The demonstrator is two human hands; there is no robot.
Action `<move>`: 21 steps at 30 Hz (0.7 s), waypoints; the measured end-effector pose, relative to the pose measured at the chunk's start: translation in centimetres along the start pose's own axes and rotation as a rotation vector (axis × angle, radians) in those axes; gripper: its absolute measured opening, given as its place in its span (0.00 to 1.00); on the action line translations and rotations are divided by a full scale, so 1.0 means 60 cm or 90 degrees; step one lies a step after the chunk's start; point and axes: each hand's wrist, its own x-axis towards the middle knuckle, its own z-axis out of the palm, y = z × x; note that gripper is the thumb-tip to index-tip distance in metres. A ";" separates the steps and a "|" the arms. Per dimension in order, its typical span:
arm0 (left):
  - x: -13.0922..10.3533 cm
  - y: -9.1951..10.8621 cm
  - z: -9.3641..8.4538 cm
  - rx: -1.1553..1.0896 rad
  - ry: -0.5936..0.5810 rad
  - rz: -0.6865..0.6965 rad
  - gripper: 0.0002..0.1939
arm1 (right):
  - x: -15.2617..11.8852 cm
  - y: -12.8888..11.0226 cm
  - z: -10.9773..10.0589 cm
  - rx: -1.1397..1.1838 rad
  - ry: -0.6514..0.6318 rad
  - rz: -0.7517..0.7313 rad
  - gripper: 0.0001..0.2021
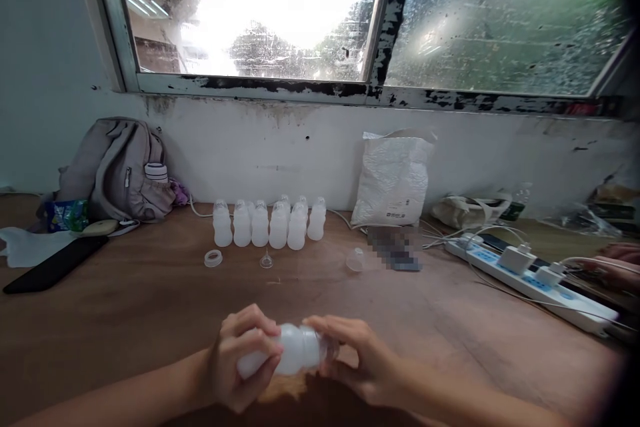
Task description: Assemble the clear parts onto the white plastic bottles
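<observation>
A white translucent bottle (296, 349) lies nearly level above the brown table, between my hands. My left hand (249, 353) is wrapped round its base end. Thumb and fingers of my right hand (357, 357) grip the clear end at the right. Beyond them, several similar bottles (259, 225) stand upright in a group. In front of that group are a white ring (213, 258) and a small clear nipple-shaped piece (267, 259). Farther right, a clear dome-shaped cap (355, 260) rests on the table.
A grey backpack (120, 170) and black flat object (55, 265) are at left. A white plastic bag (393, 180) leans against the wall. At right are a power strip (530, 283) with cables and another person's hand (617, 267).
</observation>
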 end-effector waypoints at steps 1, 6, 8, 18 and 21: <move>0.008 -0.008 -0.004 0.005 -0.019 -0.024 0.07 | 0.012 0.003 -0.008 0.052 0.007 0.036 0.20; 0.047 -0.045 -0.016 -0.017 -0.042 -0.243 0.18 | 0.072 0.008 -0.051 0.289 0.093 0.167 0.22; 0.054 -0.054 -0.013 -0.077 -0.056 -0.318 0.18 | 0.091 0.005 -0.062 0.307 0.132 0.177 0.20; 0.049 -0.112 -0.027 -0.039 0.044 -0.426 0.17 | 0.265 -0.030 -0.166 0.171 0.352 -0.034 0.15; 0.030 -0.120 -0.045 0.061 0.004 -0.365 0.09 | 0.345 -0.028 -0.218 0.078 0.466 -0.076 0.17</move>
